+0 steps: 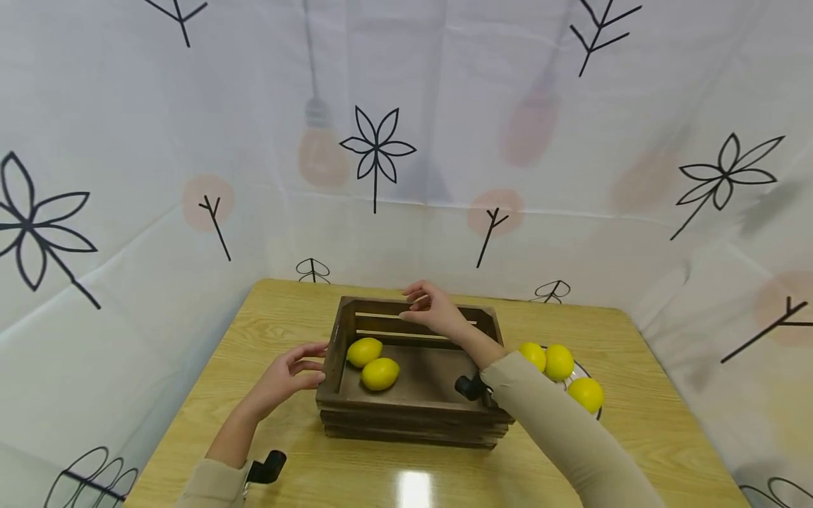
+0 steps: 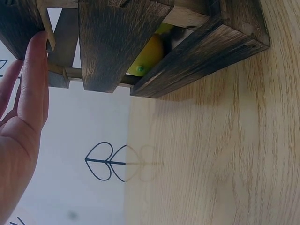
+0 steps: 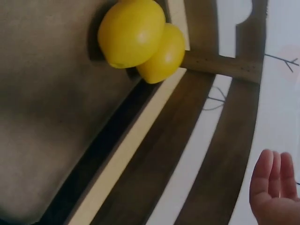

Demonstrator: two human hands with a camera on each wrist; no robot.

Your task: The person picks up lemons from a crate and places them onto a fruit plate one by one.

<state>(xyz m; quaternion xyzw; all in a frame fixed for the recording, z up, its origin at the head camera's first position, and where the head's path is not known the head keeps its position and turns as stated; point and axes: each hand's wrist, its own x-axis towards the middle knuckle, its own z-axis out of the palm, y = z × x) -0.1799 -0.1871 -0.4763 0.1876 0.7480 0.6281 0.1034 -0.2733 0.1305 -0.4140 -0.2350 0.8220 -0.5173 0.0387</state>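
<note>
A dark brown slatted wooden crate [image 1: 413, 415] stands on the table with two yellow lemons [image 1: 380, 374] lying inside at its left end. My left hand [image 1: 286, 375] is at the crate's left side; in the left wrist view its straight fingers [image 2: 33, 70] rest against the slats. Over the back of the crate is my right hand [image 1: 437, 310], fingers loosely bent and holding nothing. The right wrist view shows both lemons [image 3: 132, 33] touching each other in a corner, well apart from the right hand [image 3: 274, 192].
To the right of the crate, partly behind the right sleeve [image 1: 552, 416], several lemons [image 1: 586, 394] sit on a dark-rimmed plate [image 1: 579, 370]. The wooden table [image 1: 286, 317] backs onto a white patterned cloth [image 1: 413, 233]. Each wrist carries a small black camera [image 1: 267, 467].
</note>
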